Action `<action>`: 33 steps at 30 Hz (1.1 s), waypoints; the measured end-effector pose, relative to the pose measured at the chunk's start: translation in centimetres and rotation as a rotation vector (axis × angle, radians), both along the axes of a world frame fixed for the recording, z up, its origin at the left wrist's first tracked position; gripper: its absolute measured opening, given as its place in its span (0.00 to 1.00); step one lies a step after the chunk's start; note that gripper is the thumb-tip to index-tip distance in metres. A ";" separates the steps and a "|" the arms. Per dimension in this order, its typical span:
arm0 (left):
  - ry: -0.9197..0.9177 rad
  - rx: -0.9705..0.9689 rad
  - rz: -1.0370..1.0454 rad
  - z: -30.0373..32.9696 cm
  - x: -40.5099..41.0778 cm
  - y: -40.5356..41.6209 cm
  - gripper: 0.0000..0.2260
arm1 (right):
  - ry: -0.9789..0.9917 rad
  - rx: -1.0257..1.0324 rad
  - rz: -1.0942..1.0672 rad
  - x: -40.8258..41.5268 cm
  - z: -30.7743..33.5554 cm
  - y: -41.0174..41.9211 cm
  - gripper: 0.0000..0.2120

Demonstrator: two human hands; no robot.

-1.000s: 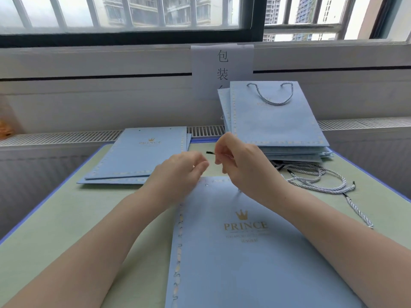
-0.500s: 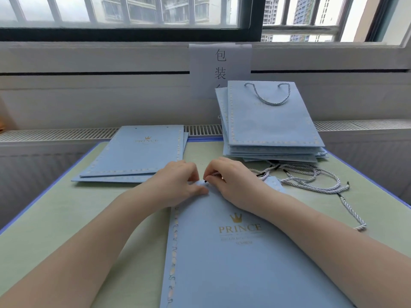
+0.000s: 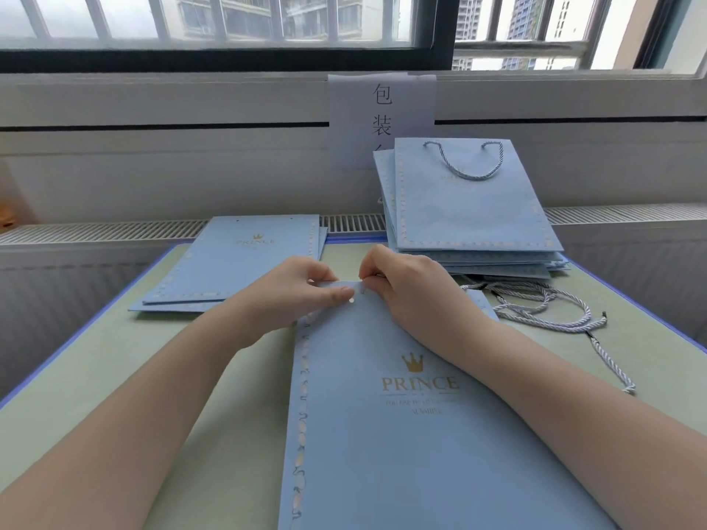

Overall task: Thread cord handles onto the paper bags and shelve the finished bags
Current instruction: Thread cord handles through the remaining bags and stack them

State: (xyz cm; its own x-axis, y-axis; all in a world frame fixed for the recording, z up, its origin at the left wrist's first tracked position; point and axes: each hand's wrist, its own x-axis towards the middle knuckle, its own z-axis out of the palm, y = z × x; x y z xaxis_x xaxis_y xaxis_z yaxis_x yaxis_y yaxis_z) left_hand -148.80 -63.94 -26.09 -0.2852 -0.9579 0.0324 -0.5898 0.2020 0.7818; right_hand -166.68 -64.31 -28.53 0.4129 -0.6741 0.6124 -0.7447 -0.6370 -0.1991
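STEP: threading cord at flat bag (image 3: 382,415) top edge | left hand (image 3: 294,296) pinches edge by hole | right hand (image 3: 405,285) fingers pinched, cord tip apparently inside | NEXT: likely feed tip through hole (image 3: 351,300)

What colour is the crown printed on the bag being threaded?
Gold, like the PRINCE lettering under it, on the light blue bag; the crown shows in the head view.

paper sign (image 3: 382,120) half hidden behind bags (image 3: 470,200), near bag (image 3: 382,434) cropped below

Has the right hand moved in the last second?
Yes. The right hand has come down from above the flat blue paper bag to its top edge, pinching there beside the left hand.
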 end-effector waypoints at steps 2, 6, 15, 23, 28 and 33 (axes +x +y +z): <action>0.031 0.013 0.009 -0.3 -0.2 -0.1 0.08 | 0.027 -0.149 -0.005 0.1 0.3 0.0 0.05; 0.099 0.010 0.018 -0.5 -0.6 -0.2 0.09 | -0.012 -0.175 0.081 1.2 0.3 0.6 0.03; 0.227 0.116 -0.042 0.2 0.2 -0.1 0.04 | -0.096 -0.019 0.117 1.5 0.3 1.2 0.04; 0.187 0.177 -0.136 0.6 0.8 -0.1 0.10 | -0.056 0.053 0.151 1.5 0.7 1.3 0.04; 0.093 0.244 -0.189 0.6 1.7 -0.1 0.04 | -0.028 0.098 0.153 1.6 0.6 1.3 0.04; 0.064 0.216 -0.171 0.5 1.6 -0.2 0.15 | -0.032 0.115 0.163 1.8 0.7 1.7 0.10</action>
